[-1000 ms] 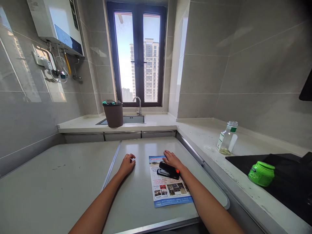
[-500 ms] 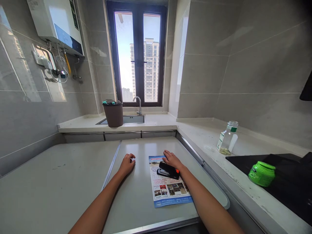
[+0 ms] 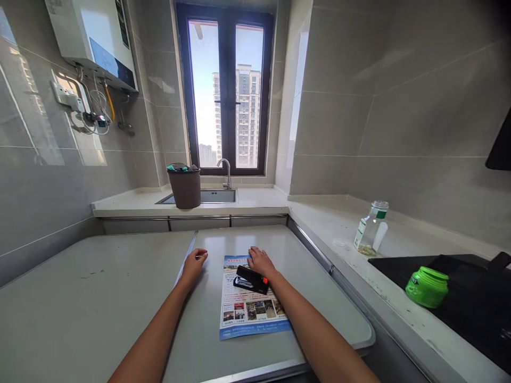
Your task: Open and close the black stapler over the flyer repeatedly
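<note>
My right hand (image 3: 261, 262) lies flat across the upper right corner of a printed flyer (image 3: 231, 298), fingers stretched out and pressing on the paper. On the flyer rests a black stapler (image 3: 250, 280) with a red-orange spot at its right end, just below that hand and close to the wrist. The forearm hides part of the flyer's right side. Left of the paper, my left hand (image 3: 194, 264) rests on the white tabletop (image 3: 131, 308) with its fingers loosely curled, a small gap to the thumb, and nothing in it.
A brown bin (image 3: 184, 189) stands by the sink (image 3: 217, 196) and faucet (image 3: 227, 173) at the back. On the right counter are a glass bottle (image 3: 371, 231) and a green jar (image 3: 427, 287) on a black surface. A metal strip (image 3: 194, 243) crosses the tabletop.
My right hand has slid left, and the flyer with the stapler on it has shifted left along with it. My left hand has also moved a little left.
</note>
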A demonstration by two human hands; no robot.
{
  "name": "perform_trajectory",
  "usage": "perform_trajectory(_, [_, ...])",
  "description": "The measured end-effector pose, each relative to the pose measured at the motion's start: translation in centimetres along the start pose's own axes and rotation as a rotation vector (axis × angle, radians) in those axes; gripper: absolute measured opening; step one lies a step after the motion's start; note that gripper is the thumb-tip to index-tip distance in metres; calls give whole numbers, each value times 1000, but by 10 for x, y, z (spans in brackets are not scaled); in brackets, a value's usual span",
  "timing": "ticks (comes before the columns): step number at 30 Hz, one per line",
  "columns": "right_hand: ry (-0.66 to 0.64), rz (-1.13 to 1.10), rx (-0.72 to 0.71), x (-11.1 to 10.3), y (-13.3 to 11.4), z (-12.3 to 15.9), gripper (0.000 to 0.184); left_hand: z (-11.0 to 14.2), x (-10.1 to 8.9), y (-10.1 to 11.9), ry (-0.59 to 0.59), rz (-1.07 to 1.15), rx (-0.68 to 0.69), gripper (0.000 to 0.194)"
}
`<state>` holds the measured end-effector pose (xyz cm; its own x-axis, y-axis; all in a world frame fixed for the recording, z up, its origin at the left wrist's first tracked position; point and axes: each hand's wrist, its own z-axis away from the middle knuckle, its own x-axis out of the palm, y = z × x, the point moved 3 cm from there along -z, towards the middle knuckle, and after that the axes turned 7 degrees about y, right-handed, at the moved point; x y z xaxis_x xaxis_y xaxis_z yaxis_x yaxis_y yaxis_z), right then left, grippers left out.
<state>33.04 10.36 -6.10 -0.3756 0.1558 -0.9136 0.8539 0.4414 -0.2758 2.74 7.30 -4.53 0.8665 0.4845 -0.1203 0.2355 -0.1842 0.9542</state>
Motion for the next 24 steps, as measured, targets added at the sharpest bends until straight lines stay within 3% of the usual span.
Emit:
perform_trajectory(6, [-55, -58, -156, 34, -87, -29, 52, -16, -47, -9, 216, 179, -145, 38])
perform_trajectory(11, [-70, -101, -223, 52, -132, -43, 56, -19, -56, -19, 314, 334, -248, 30])
perform_trajectory(19, [-40, -135, -214, 48, -143, -42, 54, -20, -52, -21, 352, 446, -317, 24])
perform_trajectory(24, [177, -142, -137, 23, -135, -32, 36, -17, -50, -18, 340, 430, -306, 25])
